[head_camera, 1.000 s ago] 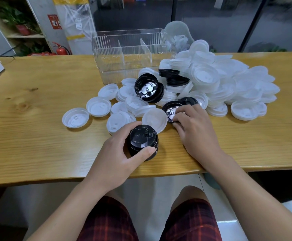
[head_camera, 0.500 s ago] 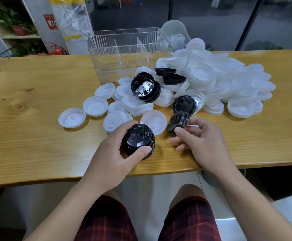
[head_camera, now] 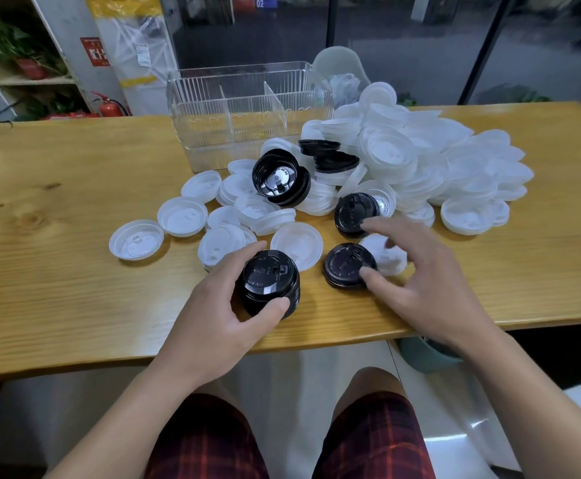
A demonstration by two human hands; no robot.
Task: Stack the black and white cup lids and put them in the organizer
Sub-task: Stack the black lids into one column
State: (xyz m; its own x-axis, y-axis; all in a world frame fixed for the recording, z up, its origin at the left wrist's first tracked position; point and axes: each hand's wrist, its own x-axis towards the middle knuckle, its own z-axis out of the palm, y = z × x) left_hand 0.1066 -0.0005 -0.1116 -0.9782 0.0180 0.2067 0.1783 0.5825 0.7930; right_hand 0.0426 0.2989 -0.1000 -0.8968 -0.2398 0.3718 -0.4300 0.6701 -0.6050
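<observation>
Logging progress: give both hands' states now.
Left hand: grips the black lid stack.
Right hand: open, fingers spread, holding nothing.

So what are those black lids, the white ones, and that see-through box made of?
Black lid stack: glossy thin plastic, judging by sharp highlights and moulded lettering. White lids: matte, slightly translucent plastic, probably moulded too. Organizer: clear rigid plastic, likely acrylic; the table's wood shows through its ribbed walls.

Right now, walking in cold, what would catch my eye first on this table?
Probably the big heap of white lids spilling across the table's far right. Next, the left hand gripping a stack of black lids at the near edge, and the clear organizer standing behind the pile.
</observation>
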